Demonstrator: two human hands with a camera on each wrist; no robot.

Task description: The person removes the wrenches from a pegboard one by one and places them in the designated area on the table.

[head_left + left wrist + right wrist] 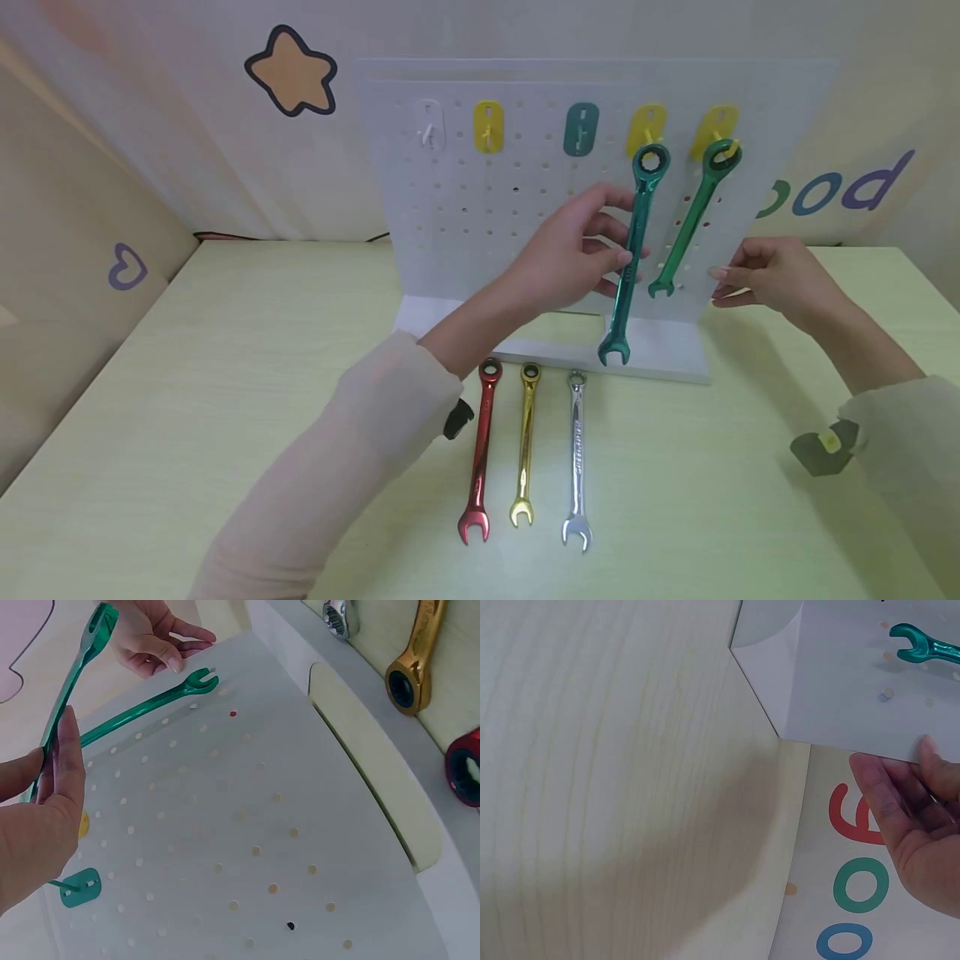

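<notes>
My left hand (573,246) pinches a teal ratchet wrench (632,250) by its shaft, between thumb and fingers. The wrench's ring end overlaps the lower part of a yellow hook (647,125) in the head view, and its open jaw points down. Just right of it a green wrench (693,218) hangs by its ring from another yellow hook (717,125). At the white pegboard's (525,250) right edge, my right hand (783,279) pinches the board, thumb in front and fingers behind, as the right wrist view (922,817) shows.
Red (482,450), gold (527,446) and silver (577,462) wrenches lie side by side on the table (262,375), before the board's base. White (430,125), yellow (488,127) and teal (581,129) hooks on the board hold nothing. A decorated wall covering stands behind.
</notes>
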